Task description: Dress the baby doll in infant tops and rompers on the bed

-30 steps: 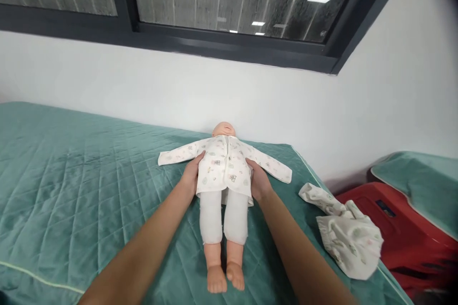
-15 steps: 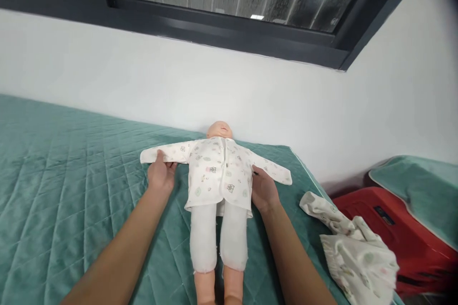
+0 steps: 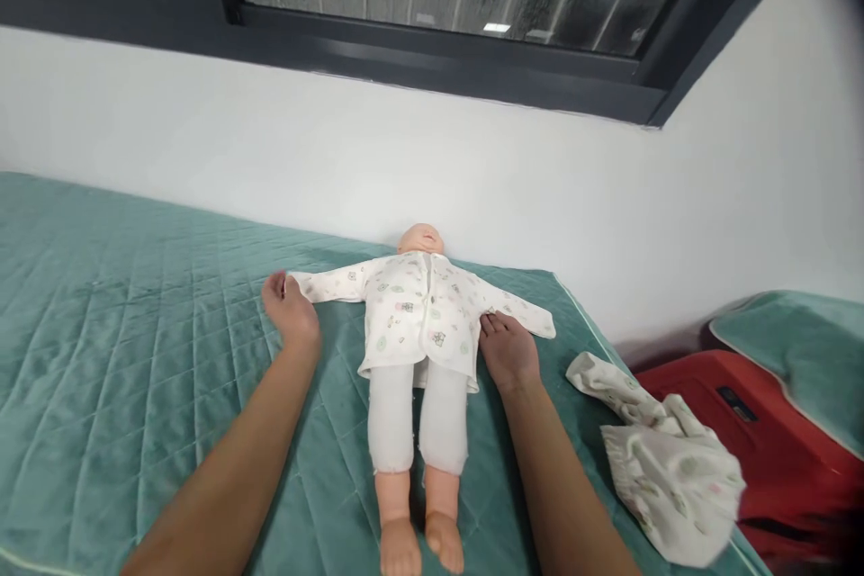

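A baby doll (image 3: 422, 238) lies on its back, dressed in a white printed baby shirt (image 3: 398, 310) with both sleeves spread out to the sides. White cloth covers its upper legs; the lower legs and feet are bare. My left hand (image 3: 292, 313) is at the cuff of the left-side sleeve, fingers curled in and closed on its end. Against the shirt's right side, just under the armpit, is my right hand (image 3: 509, 351), its fingertips gathered at the sleeve's lower edge; part of the grip is hidden.
The doll lies on a green quilted cover (image 3: 168, 333), its head close to the white wall (image 3: 337, 153). A crumpled printed garment (image 3: 675, 477) lies at the right edge, beside a red plastic chair (image 3: 722, 414) with green cloth (image 3: 796, 351) over it. A dark-framed window (image 3: 438, 67) is above.
My left hand has slid outward along the sleeve to its cuff. My right hand stays by the armpit but has turned, showing more fingers. The view has shifted, revealing the doll's feet.
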Demonstrator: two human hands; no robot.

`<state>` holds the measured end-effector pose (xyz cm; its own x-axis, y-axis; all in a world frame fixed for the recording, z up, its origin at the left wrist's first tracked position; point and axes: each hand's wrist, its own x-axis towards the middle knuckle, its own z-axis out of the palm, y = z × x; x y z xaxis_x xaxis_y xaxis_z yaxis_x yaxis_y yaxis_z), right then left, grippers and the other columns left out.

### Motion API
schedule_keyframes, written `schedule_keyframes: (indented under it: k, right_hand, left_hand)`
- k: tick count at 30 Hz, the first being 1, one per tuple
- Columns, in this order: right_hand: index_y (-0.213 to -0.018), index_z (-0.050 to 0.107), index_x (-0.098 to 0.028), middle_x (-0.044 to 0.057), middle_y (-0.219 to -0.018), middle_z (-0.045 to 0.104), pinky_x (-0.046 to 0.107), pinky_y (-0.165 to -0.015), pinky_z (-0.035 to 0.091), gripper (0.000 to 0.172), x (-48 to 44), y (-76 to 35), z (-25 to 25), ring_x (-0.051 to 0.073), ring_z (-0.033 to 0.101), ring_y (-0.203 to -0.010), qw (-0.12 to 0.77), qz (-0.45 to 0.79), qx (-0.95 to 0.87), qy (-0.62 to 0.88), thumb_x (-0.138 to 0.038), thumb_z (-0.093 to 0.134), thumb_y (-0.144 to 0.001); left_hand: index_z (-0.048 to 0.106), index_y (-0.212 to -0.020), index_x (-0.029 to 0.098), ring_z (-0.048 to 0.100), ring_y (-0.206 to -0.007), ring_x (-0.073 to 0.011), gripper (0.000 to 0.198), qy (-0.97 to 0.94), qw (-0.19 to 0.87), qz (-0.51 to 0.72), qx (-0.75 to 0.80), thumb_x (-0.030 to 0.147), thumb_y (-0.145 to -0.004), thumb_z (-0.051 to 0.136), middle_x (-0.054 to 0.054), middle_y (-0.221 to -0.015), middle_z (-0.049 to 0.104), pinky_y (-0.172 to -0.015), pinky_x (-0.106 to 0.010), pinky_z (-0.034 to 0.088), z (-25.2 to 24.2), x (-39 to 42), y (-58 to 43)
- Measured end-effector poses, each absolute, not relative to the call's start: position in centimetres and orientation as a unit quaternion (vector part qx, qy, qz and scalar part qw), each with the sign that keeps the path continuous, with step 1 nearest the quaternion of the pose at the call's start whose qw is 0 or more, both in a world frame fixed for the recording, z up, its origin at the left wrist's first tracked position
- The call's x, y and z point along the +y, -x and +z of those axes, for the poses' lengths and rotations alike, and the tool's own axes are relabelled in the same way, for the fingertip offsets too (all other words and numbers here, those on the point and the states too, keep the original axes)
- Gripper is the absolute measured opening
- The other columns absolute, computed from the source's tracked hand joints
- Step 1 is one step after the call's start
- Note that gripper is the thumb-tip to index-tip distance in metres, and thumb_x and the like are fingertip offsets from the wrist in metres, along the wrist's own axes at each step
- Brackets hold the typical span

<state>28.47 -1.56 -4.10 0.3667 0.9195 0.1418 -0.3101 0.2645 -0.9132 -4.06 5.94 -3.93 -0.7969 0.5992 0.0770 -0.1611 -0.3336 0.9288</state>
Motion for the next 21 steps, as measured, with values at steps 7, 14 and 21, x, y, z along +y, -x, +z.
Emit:
schedule_keyframes:
  k: [7,14,21]
  right_hand:
    - [-0.149,0.019,-0.039,0.003,-0.156,0.033,0.044,-0.118,0.031,0.088,-7.9,-23.5,-3.2,0.018,0.033,-0.143,0.708,0.326,-0.355,0.516,-0.041,0.070,-0.077]
    - [-0.125,0.059,-0.031,0.004,-0.147,0.044,0.049,-0.116,0.028,0.044,-12.2,-19.7,-1.8,0.026,0.034,-0.138,0.479,0.097,-0.684,0.542,-0.036,0.067,-0.082]
    - [-0.091,0.065,-0.023,0.006,-0.100,0.058,0.039,-0.092,0.045,0.012,-10.8,-20.1,-1.7,0.022,0.054,-0.098,0.538,0.046,-0.617,0.572,-0.032,0.059,-0.085]
  left_hand:
    - [0.056,-0.125,0.026,0.048,-0.131,-0.0200,0.035,-0.440,0.215,0.712,0.503,0.033,-0.091,0.056,-0.006,-0.136,0.056,-0.116,-0.040,0.032,-2.6,-2.0,1.3]
    - [0.060,-0.124,0.025,0.042,-0.136,-0.0252,0.043,-0.737,0.266,0.512,0.352,0.019,-0.081,0.060,-0.007,-0.139,0.055,-0.118,-0.050,0.028,-2.0,-8.2,-1.2]
    - [0.069,-0.106,0.026,0.037,-0.137,-0.0250,0.029,-0.698,0.261,0.517,0.421,0.018,-0.080,0.060,-0.005,-0.143,0.047,-0.117,-0.047,0.027,-2.9,-7.6,-1.7]
